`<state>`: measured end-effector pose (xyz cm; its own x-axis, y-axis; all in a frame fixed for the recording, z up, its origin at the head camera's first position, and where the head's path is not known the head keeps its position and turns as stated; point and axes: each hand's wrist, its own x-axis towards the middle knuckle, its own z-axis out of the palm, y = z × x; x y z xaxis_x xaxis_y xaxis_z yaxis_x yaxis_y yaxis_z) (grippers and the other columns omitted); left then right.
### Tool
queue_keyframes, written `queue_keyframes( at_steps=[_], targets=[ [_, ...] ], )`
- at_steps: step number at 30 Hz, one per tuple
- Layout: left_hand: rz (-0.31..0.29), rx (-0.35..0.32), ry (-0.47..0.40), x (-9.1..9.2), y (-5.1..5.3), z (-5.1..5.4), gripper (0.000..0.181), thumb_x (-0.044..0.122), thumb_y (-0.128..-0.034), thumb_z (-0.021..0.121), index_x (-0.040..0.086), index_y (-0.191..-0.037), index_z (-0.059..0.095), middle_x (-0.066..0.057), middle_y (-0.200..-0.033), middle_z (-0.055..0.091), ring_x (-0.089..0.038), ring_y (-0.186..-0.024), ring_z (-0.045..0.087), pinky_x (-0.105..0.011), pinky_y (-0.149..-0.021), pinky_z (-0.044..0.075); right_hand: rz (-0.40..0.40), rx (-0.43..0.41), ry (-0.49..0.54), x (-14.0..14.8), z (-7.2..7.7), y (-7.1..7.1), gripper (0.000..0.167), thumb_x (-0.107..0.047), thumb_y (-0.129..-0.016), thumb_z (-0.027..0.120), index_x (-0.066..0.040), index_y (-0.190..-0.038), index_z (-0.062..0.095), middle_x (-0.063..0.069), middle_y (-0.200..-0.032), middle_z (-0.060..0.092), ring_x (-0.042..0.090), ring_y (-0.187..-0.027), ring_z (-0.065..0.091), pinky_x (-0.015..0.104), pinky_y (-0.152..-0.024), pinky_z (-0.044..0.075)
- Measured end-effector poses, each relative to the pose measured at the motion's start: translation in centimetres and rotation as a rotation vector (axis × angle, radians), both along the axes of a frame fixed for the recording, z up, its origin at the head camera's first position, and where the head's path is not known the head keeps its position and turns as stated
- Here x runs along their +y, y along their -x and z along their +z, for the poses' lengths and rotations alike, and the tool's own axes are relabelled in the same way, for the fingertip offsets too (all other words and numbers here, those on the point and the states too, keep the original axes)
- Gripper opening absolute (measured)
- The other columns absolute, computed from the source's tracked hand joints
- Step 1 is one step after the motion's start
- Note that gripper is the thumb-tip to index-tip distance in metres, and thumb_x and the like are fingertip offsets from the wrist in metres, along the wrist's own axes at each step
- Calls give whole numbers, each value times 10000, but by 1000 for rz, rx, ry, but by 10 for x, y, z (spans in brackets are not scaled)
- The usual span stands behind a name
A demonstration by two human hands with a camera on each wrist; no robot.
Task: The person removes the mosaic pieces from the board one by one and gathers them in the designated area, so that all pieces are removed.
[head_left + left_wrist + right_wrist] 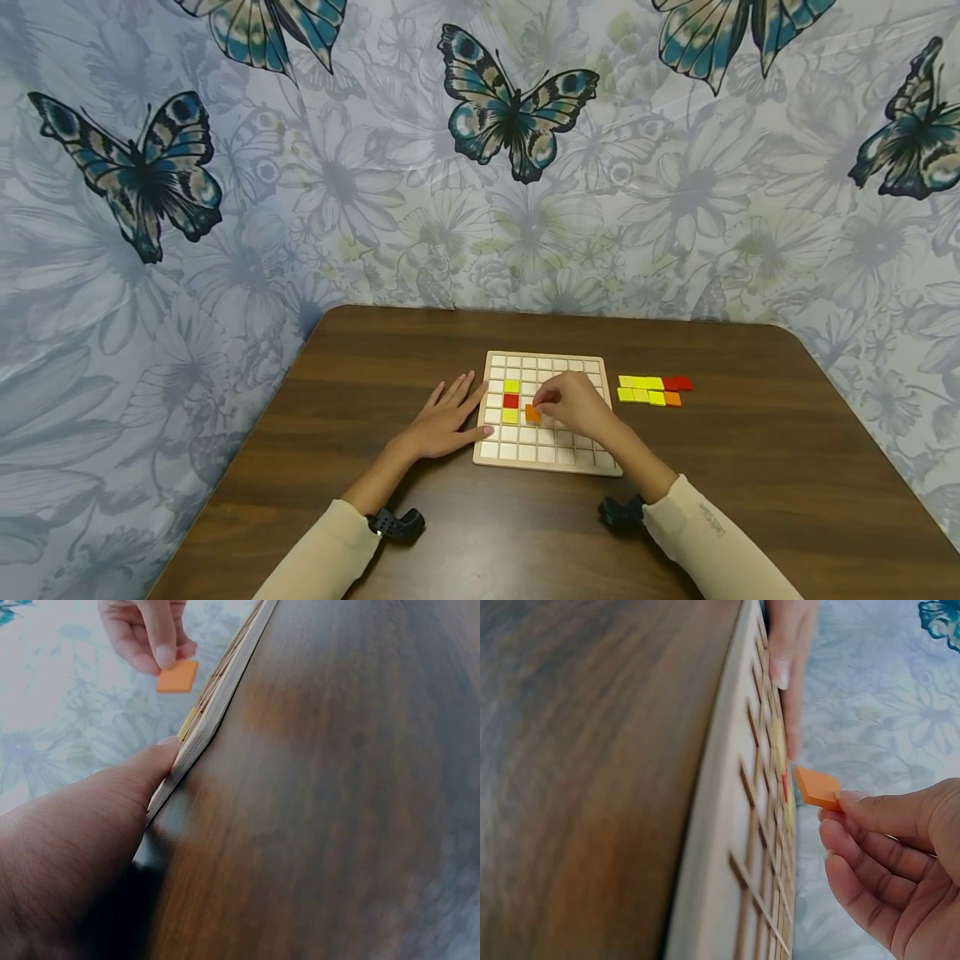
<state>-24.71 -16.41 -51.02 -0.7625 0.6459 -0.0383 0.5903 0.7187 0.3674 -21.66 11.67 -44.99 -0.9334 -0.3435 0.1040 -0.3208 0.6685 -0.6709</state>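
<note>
A square wooden grid board (pixel 546 456) with pale cells lies on the table. In its left part a yellow tile (pixel 512 386), a red tile (pixel 511 401) and another yellow tile (pixel 509 416) form a column. My right hand (pixel 576 405) pinches an orange tile (pixel 819 787) between thumb and finger, held just above the board to the right of that column. With fingers spread, my left hand (pixel 446 423) rests at the board's left edge, its thumb (pixel 159 759) touching the rim.
Right of the board, loose tiles lie in two rows: several yellow tiles (pixel 641 383), red tiles (pixel 677 383) and an orange tile (pixel 672 399). The brown wooden table (pixel 390 350) ends at a wall covering (pixel 360 183) with butterflies. Dark bands (pixel 397 527) sit on both wrists.
</note>
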Motion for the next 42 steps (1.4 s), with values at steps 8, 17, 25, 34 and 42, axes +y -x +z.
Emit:
queue_keyframes(
  at_steps=[8,17,25,34,42],
  targets=[
    [-17,-2,-10,0,-1,2,846,632,-1017,437,185,-1651,99,-140,-1699,39,-290,-1567,23,-576,-1218,-16,-42,36,8,24,17,-11,42,-46,-885,780,-76,-893,808,-42,-815,739,110,-720,631,309,-686,546],
    [-18,-5,4,-1,-1,4,851,630,-1015,443,179,-1651,101,-137,-1699,32,-292,-1567,21,-578,-1217,-11,-99,28,32,51,27,-21,43,-40,-887,774,-63,-902,807,-14,-841,737,136,-743,656,295,-670,557],
    [-9,-12,12,0,0,3,860,648,-1012,430,181,-1651,93,-130,-1701,26,-277,-1567,9,-575,-1219,-12,-123,37,48,72,28,-24,63,-14,-882,770,-58,-907,808,35,-880,755,167,-756,673,277,-646,554],
    [-17,-8,-11,0,0,4,848,621,-1018,450,169,-1650,108,-143,-1698,39,-302,-1565,33,-586,-1215,-7,-172,5,58,95,38,-24,39,-83,-895,781,-80,-918,812,28,-897,758,193,-783,677,317,-627,539],
    [-24,-2,-24,-1,1,3,840,613,-1023,449,167,-1649,111,-154,-1697,46,-315,-1564,38,-599,-1211,-1,-228,0,18,122,43,-21,83,-50,-918,744,-65,-961,813,77,-954,761,221,-818,661,318,-647,549]
  ],
)
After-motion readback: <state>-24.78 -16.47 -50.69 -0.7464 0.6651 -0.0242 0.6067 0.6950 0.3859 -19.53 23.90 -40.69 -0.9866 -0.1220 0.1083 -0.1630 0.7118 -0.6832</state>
